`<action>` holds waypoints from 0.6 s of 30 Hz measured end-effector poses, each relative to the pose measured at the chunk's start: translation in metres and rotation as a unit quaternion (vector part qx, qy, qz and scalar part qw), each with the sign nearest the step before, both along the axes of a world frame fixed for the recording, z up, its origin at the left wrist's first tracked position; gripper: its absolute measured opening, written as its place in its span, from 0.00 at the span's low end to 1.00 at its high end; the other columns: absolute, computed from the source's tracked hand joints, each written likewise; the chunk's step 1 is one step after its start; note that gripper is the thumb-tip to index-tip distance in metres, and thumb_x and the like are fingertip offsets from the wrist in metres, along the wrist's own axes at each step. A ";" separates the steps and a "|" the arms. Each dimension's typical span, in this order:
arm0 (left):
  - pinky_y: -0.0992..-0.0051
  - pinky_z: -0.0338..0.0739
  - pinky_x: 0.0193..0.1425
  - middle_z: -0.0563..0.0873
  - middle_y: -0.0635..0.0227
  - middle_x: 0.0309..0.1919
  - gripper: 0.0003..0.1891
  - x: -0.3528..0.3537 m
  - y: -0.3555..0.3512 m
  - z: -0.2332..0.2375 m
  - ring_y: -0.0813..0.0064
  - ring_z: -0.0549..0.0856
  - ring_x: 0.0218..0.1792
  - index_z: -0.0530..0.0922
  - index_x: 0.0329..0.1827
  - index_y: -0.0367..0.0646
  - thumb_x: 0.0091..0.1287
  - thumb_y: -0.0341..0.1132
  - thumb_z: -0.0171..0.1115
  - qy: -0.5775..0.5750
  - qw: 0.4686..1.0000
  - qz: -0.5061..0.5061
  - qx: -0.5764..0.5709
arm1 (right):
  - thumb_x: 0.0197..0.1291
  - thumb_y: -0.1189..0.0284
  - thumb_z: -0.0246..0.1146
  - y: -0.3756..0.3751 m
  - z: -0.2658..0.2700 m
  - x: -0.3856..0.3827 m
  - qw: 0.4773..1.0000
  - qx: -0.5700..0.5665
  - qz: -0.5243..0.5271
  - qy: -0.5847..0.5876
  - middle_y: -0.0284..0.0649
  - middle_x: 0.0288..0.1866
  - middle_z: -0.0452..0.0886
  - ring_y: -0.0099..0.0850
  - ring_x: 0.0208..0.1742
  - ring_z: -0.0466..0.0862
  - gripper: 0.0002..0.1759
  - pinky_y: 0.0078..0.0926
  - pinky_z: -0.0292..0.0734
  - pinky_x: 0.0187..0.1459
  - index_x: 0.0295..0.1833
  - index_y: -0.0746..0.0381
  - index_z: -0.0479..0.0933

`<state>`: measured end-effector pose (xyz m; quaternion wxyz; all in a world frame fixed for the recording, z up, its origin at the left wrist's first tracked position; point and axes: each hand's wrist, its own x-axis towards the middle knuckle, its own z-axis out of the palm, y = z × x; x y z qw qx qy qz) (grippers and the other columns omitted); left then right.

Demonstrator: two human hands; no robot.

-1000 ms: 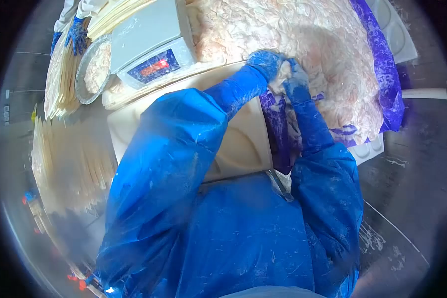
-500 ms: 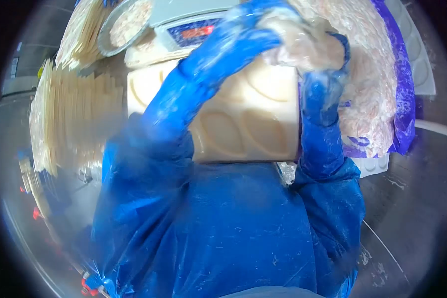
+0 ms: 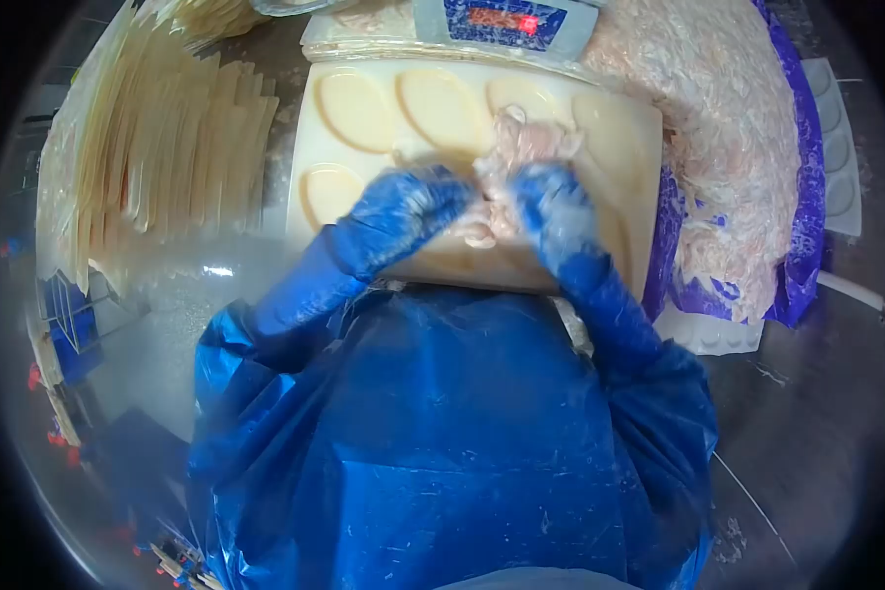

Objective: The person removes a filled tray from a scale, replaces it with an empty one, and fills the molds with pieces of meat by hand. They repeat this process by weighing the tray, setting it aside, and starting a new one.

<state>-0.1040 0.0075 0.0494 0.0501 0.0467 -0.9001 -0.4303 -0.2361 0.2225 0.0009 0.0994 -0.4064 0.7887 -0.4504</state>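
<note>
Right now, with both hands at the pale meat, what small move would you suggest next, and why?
Probably gather the pale meat inward between the left hand and right hand, since its ragged folds spread beyond the fingers over the hollowed tray.

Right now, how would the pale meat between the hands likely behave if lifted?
The meat is probably floppy, since it lies in loose, uneven folds over the tray. Its moist sheen suggests it may be slippery, and the thin, ragged edges could tear.
</note>
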 end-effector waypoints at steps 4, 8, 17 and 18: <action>0.66 0.81 0.51 0.87 0.61 0.42 0.12 -0.028 -0.010 -0.007 0.56 0.86 0.43 0.85 0.52 0.45 0.69 0.37 0.64 0.032 0.995 -0.048 -0.081 | 0.63 0.77 0.65 0.020 -0.002 -0.002 0.996 0.067 0.054 0.000 0.33 0.44 0.81 0.21 0.49 0.78 0.09 0.20 0.76 0.49 0.48 0.61 0.83; 0.64 0.79 0.53 0.84 0.58 0.50 0.17 -0.104 0.005 -0.026 0.55 0.83 0.49 0.83 0.54 0.44 0.63 0.40 0.68 0.144 0.985 -0.066 -0.067 | 0.61 0.71 0.69 0.002 -0.003 -0.027 0.996 -0.027 -0.074 -0.038 0.37 0.45 0.82 0.30 0.49 0.80 0.13 0.28 0.77 0.51 0.50 0.61 0.82; 0.57 0.73 0.59 0.83 0.60 0.48 0.16 -0.079 0.003 -0.041 0.52 0.78 0.51 0.80 0.48 0.45 0.59 0.38 0.71 0.157 0.974 -0.149 -0.064 | 0.56 0.77 0.71 0.003 0.017 -0.017 0.983 -0.074 -0.099 -0.132 0.36 0.45 0.81 0.23 0.41 0.80 0.16 0.24 0.76 0.44 0.50 0.60 0.79; 0.61 0.75 0.57 0.83 0.60 0.45 0.12 -0.079 0.008 -0.038 0.56 0.80 0.48 0.80 0.47 0.45 0.61 0.34 0.69 0.149 0.977 -0.146 -0.033 | 0.56 0.77 0.71 -0.008 0.012 -0.017 0.968 -0.149 -0.057 -0.193 0.32 0.46 0.81 0.20 0.41 0.79 0.15 0.22 0.75 0.43 0.50 0.60 0.79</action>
